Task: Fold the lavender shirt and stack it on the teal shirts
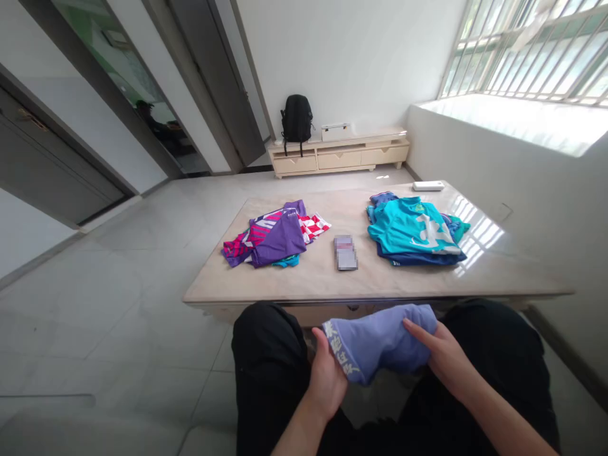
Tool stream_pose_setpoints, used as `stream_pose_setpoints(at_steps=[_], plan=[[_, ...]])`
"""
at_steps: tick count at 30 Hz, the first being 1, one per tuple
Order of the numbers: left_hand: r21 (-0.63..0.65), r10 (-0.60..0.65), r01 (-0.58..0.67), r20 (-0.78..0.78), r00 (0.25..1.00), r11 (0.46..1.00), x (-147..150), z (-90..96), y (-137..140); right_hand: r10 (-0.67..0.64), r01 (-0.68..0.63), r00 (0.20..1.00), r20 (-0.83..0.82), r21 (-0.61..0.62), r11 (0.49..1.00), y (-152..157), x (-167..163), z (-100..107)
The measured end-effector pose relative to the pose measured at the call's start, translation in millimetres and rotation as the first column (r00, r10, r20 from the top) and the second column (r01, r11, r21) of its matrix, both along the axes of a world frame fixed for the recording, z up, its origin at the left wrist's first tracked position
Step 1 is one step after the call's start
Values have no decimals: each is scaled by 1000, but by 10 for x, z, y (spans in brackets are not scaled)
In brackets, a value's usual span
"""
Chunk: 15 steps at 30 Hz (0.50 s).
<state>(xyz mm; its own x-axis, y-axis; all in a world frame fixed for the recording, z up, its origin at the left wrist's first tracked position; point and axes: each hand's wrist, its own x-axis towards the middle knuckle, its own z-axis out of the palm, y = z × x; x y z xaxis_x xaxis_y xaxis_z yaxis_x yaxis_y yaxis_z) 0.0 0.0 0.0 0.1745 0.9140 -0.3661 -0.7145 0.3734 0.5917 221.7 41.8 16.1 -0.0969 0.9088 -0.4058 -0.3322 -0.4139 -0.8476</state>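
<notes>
A folded lavender garment is being held over the lap, at six o'clock from the table. It is being gripped at its nine o'clock end by the left hand, fingers curled shut. The right hand is being pressed flat and open on its three o'clock end.
</notes>
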Motion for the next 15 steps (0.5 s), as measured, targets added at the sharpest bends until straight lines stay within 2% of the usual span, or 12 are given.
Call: stream_pose_setpoints(at_steps=[3, 5, 8, 11, 13, 15], plan=[[31, 2, 6, -245, 970, 999, 23, 3, 4, -12, 12, 1000, 5, 15, 1000, 10, 15, -8], [17, 36, -33, -336, 941, 999, 27, 5, 34, -3, 3, 1000, 28, -2, 1000, 20, 85, -11], [3, 67, -70, -313, 947, 998, 2, 46, 103, 52, -48, 996, 73, -53, 997, 45, 232, -11], [-3, 55, -59, -302, 952, 998, -27, 120, 165, 92, -89, 992, 82, -42, 995, 77, 331, -29], [-13, 65, -71, -284, 957, 997, -21, 161, 191, 28, -25, 993, 115, -25, 999, 95, 344, -65], [-18, 83, -90, -236, 968, 996, 6, 179, 206, -100, 102, 976, 194, -3, 995, 99, 327, -123]])
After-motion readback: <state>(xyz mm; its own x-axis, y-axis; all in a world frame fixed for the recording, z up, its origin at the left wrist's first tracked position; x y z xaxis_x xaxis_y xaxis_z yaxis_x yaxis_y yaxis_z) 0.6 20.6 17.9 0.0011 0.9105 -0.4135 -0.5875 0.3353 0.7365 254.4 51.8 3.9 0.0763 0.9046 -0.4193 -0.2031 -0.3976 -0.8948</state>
